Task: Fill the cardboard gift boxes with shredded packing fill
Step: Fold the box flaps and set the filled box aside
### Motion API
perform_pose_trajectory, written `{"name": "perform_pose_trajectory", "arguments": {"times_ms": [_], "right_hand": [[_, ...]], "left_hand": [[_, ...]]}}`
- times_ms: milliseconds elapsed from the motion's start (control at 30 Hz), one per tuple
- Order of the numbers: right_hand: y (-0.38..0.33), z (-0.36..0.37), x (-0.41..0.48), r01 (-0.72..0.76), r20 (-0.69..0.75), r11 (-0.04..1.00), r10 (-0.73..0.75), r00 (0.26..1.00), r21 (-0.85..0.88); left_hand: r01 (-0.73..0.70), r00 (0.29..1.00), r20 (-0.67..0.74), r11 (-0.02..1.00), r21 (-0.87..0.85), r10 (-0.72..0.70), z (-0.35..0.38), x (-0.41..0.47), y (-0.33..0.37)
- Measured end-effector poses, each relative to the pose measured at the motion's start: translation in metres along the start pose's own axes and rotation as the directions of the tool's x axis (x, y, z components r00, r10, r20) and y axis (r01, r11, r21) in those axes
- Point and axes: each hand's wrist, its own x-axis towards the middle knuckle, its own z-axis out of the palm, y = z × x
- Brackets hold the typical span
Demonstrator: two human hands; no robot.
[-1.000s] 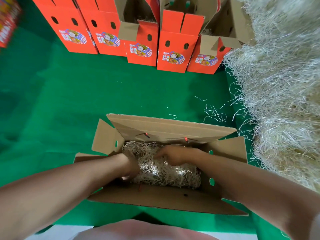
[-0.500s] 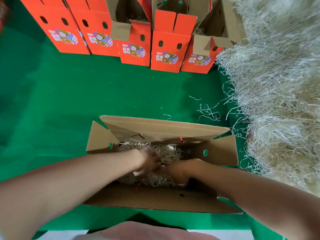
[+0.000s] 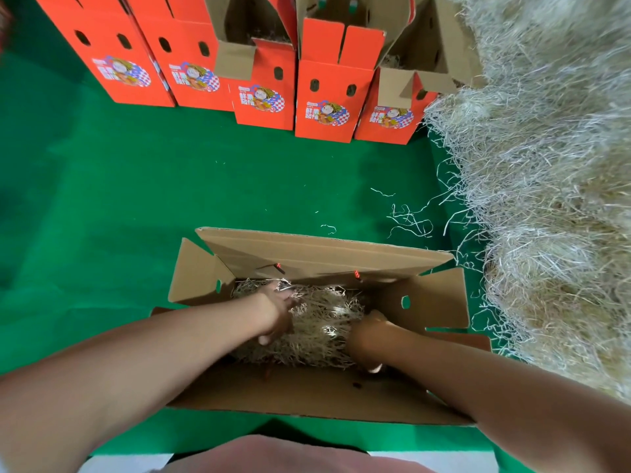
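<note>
Since 0.5 s ago the hands have parted: the left hand [image 3: 278, 312] went to the far-left part of the fill [image 3: 321, 322], the right hand [image 3: 367, 337] to its right end. The fill lies inside the open box [image 3: 307, 394], covering the left and middle; a dark gap shows between it and the right wall. The left fingers lie spread on the fill, pressing, gripping nothing. The right fingers dip out of sight beside the fill; grip cannot be told. All four flaps stand open, the near one folded toward the person. The pile [image 3: 546, 199] edge runs near the right flap. Open green cloth [image 3: 136, 199], with stray strands [image 3: 409, 220], separates the box from the red boxes [image 3: 327, 100].
</note>
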Motion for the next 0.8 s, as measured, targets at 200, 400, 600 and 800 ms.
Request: {"name": "perform_pose_trajectory", "arguments": {"times_ms": [200,400,600,800], "right_hand": [[0.013,-0.005,-0.012,0.045,-0.006,0.987,-0.044,0.999,0.152],[0.015,-0.028,-0.019,0.008,-0.392,0.901,0.180,0.902,0.434],[0.014,-0.015,0.001,0.015,-0.297,0.965,0.066,0.953,0.262],[0.031,0.002,-0.003,-0.145,-0.139,0.976,0.168,0.976,0.166]], "left_hand": [[-0.025,0.993,-0.113,0.999,0.030,0.028,0.010,-0.008,-0.004],[-0.155,0.892,-0.444,0.870,-0.467,-0.080,0.011,-0.017,0.002],[-0.151,0.952,-0.306,0.869,-0.470,0.000,0.006,-0.017,0.008],[-0.088,0.985,-0.171,0.943,-0.320,0.034,0.023,-0.014,0.000]]}}
